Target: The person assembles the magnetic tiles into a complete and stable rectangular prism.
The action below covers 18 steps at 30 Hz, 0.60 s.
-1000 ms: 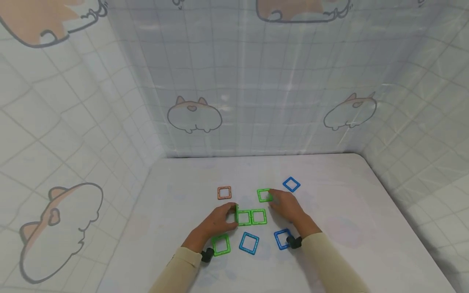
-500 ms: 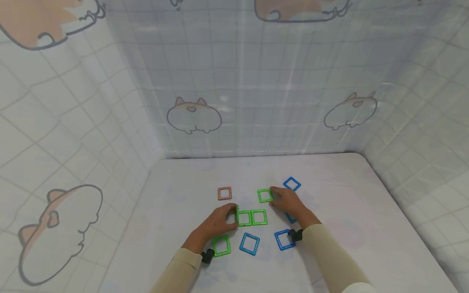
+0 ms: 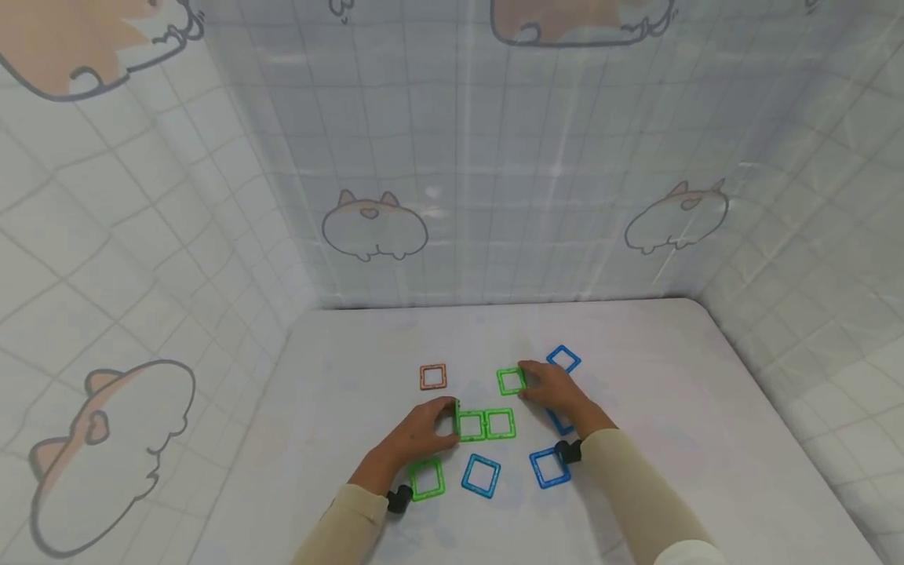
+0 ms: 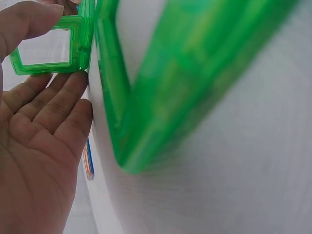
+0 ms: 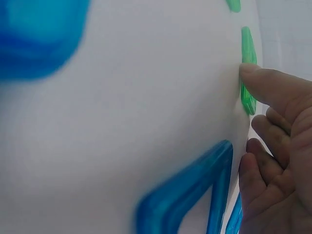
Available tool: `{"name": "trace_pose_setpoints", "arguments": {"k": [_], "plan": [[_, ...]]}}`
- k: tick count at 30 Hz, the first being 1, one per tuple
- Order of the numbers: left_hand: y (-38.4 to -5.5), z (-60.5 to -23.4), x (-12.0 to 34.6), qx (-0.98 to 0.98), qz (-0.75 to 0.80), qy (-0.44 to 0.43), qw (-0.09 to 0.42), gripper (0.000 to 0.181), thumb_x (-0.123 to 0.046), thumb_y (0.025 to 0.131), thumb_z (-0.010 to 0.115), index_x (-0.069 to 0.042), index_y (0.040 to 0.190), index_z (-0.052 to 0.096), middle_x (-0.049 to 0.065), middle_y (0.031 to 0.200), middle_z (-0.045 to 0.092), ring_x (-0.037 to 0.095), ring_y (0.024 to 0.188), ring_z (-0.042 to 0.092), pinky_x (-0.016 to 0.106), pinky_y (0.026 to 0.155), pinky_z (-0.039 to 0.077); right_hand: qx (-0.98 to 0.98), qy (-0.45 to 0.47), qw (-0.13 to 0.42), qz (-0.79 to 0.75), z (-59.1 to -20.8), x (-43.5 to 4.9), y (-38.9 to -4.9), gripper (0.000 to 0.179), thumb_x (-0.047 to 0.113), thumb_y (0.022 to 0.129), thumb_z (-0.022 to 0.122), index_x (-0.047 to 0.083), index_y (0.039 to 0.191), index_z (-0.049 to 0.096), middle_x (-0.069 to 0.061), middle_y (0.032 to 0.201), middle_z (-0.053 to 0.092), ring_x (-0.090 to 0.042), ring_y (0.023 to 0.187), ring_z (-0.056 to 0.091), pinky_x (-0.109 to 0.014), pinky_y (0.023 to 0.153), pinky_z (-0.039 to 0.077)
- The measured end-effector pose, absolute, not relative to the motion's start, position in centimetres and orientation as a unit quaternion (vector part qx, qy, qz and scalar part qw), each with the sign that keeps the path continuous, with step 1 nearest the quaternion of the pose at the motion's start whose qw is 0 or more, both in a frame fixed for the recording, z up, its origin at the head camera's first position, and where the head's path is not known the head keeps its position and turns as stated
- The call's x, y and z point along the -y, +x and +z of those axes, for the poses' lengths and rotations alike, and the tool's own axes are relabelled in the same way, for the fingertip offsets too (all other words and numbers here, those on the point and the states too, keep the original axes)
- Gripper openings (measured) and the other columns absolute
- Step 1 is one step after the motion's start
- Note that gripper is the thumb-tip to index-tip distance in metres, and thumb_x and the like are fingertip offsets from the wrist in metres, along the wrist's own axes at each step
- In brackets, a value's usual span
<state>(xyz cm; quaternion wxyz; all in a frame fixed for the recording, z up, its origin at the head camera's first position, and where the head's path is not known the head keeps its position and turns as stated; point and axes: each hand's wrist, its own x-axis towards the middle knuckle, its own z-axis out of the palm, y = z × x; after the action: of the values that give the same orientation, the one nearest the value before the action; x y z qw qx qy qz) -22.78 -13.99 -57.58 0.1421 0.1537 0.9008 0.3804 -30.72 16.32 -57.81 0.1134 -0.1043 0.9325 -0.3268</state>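
My left hand (image 3: 420, 431) grips a green square magnetic tile (image 4: 46, 68) that stands upright, thumb on one edge and fingers on the opposite one. In the head view its edge meets the left side of a flat row of two green tiles (image 3: 485, 424). Farther back, my right hand (image 3: 554, 390) has its thumb and a fingertip at the right corners of another flat green tile (image 3: 500, 382), pinching it. The right wrist view shows the thumb against this tile's edge (image 5: 248, 44), the other fingers loosely bent.
Around the hands lie an orange tile (image 3: 422, 377), a blue tile (image 3: 554, 352) at the back, a light blue tile (image 3: 468, 475) and a blue tile (image 3: 535, 468) in front. Another blue tile (image 3: 561, 424) is partly under the right forearm. A green tile (image 3: 441, 475) lies beside the left wrist.
The right hand and forearm have shifted slightly, bringing the blue tile beneath the forearm into view. The left hand and its upright green tile have stayed in place.
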Motion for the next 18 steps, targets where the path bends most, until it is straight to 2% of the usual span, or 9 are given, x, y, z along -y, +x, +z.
{"name": "trace_pose_setpoints", "arguments": {"k": [5, 12, 18], "plan": [[-22.44, -57.68, 14.12, -0.901, 0.380, 0.158, 0.140, 0.068, -0.031, 0.088, 0.076, -0.012, 0.146, 0.047, 0.002, 0.142, 0.055, 0.022, 0.136, 0.048, 0.045, 0.113, 0.039, -0.934, -0.111, 0.118, -0.319, -58.01, -15.97, -30.37, 0.063, 0.027, 0.089, 0.076, 0.019, 0.146, 0.052, -0.007, 0.153, 0.046, -0.034, 0.145, 0.036, -0.053, 0.117, 0.031], [-22.50, -57.67, 14.26, -0.904, 0.373, 0.164, 0.134, 0.067, -0.032, 0.088, 0.076, -0.012, 0.146, 0.047, 0.001, 0.142, 0.056, 0.021, 0.136, 0.048, 0.045, 0.113, 0.039, -0.945, -0.139, 0.097, -0.280, -58.29, -15.92, -30.36, 0.059, 0.029, 0.090, 0.075, 0.017, 0.144, 0.054, -0.006, 0.149, 0.051, -0.031, 0.142, 0.041, -0.049, 0.116, 0.035], [-22.67, -57.69, 14.11, -0.907, 0.364, 0.163, 0.131, 0.069, -0.033, 0.088, 0.076, -0.012, 0.147, 0.047, 0.002, 0.143, 0.055, 0.022, 0.137, 0.047, 0.045, 0.114, 0.038, -0.951, -0.175, 0.094, -0.238, -57.82, -16.22, -29.99, 0.055, 0.035, 0.096, 0.067, 0.016, 0.145, 0.053, -0.006, 0.148, 0.052, -0.030, 0.140, 0.044, -0.048, 0.114, 0.037]]}}
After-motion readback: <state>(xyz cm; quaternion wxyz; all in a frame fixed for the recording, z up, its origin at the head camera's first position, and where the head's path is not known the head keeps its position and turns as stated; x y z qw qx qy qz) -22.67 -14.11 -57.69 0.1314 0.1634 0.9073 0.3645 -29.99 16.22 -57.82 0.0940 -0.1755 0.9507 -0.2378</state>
